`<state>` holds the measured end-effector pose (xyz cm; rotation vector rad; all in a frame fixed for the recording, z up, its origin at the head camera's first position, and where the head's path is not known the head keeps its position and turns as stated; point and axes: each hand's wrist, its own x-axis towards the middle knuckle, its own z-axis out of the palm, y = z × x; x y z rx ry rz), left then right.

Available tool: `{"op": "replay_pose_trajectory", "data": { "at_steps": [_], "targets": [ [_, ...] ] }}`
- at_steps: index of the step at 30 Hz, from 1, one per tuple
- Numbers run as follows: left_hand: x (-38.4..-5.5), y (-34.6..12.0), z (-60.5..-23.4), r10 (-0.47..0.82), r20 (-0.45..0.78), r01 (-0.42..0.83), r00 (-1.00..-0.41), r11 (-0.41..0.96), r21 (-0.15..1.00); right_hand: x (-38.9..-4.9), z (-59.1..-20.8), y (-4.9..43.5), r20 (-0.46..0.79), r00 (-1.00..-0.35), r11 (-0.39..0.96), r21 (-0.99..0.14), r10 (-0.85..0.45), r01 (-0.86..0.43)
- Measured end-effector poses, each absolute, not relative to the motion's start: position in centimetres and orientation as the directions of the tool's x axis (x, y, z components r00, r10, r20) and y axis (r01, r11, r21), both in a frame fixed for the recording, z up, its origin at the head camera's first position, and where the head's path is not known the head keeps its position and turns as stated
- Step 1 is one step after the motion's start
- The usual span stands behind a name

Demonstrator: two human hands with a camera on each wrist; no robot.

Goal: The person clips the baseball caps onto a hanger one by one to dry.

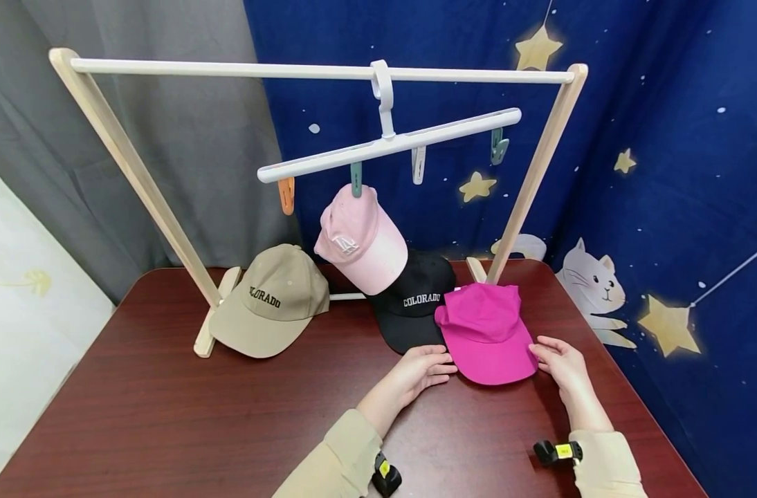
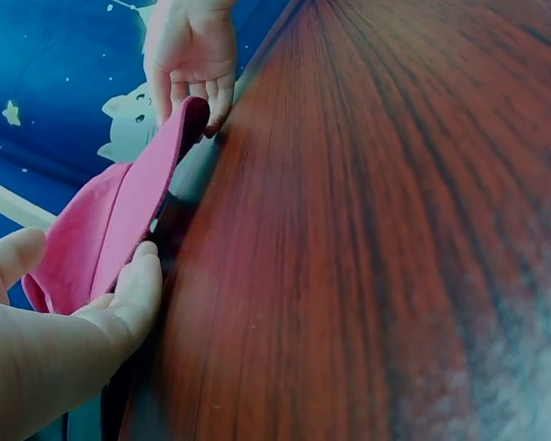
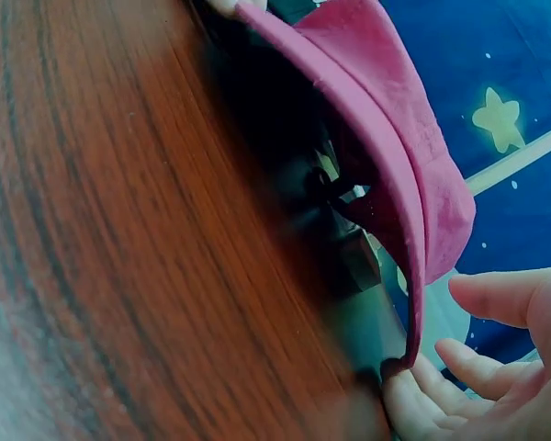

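Note:
A magenta cap (image 1: 484,325) sits at the right of the table, its brim toward me and its crown somewhat slumped. My left hand (image 1: 421,372) is at the brim's left edge, fingers extended. In the left wrist view, the fingertips (image 2: 145,262) lie along the underside of the brim while the thumb stands apart. At the brim's right edge is my right hand (image 1: 560,363). The right wrist view shows its lower fingers (image 3: 413,395) touching the brim edge from below, with the thumb (image 3: 496,299) away from the cloth.
A wooden rack with a white rod (image 1: 229,69) carries a tilted white hanger (image 1: 329,160). From its green clip (image 1: 356,180) hangs a pink cap (image 1: 366,242); orange, white and green clips hold nothing. A black cap (image 1: 409,318) and a beige cap (image 1: 272,297) rest on the table (image 1: 185,422).

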<state>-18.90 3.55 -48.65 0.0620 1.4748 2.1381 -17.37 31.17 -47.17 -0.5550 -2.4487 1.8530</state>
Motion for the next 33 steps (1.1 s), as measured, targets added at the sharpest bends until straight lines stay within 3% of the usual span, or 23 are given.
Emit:
{"op": "replay_pose_trajectory", "data": {
  "at_steps": [7, 15, 33],
  "targets": [
    [-18.9, 3.5, -48.8, 0.454, -0.244, -0.388, -0.857, -0.255, 0.886, -17.3, -47.4, 31.4, -0.185, -0.948, 0.145, -0.963, 0.258, 0.227],
    [-18.9, 3.7, -48.5, 0.414, -0.237, -0.356, -0.879, -0.238, 0.904, -17.2, -47.0, 31.5, -0.24, -0.946, 0.169, -0.945, 0.22, 0.28],
    [-18.9, 3.7, -48.3, 0.371, -0.25, -0.371, -0.894, -0.3, 0.879, -16.8, -45.8, 31.2, -0.193, -0.953, 0.174, -0.956, 0.233, 0.236]
  ]
}}
